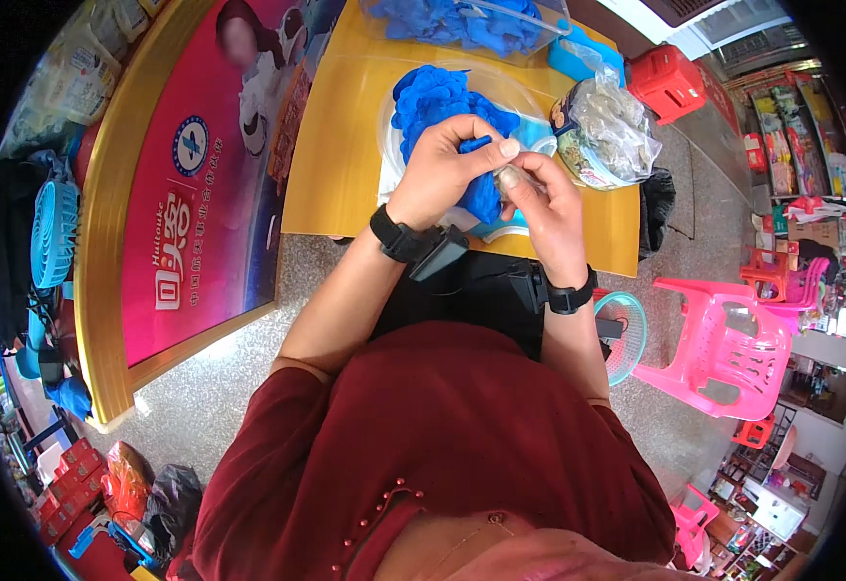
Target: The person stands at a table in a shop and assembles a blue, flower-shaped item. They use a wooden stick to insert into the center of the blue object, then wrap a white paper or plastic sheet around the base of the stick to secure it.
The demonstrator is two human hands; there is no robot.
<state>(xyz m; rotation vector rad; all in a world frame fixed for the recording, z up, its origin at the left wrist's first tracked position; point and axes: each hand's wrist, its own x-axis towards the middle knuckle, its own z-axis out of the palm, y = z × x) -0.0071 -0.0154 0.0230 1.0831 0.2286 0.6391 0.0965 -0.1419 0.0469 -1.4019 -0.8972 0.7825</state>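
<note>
Over the near side of a yellow table, my two hands meet at the fingertips. My left hand is closed on a piece of blue fabric, which looks like artificial petals and hangs below the fingers. My right hand pinches with thumb and finger right beside it; what lies in that pinch is too small to make out. Just beyond the hands, a heap of ruffled blue fabric petals lies in a round, clear basin. Light blue round pieces sit partly hidden behind my right hand.
A clear bin of blue fabric stands at the far edge, by a blue box. Right of the basin is a tub with a plastic bag. A pink chair and wire basket stand right; a counter left.
</note>
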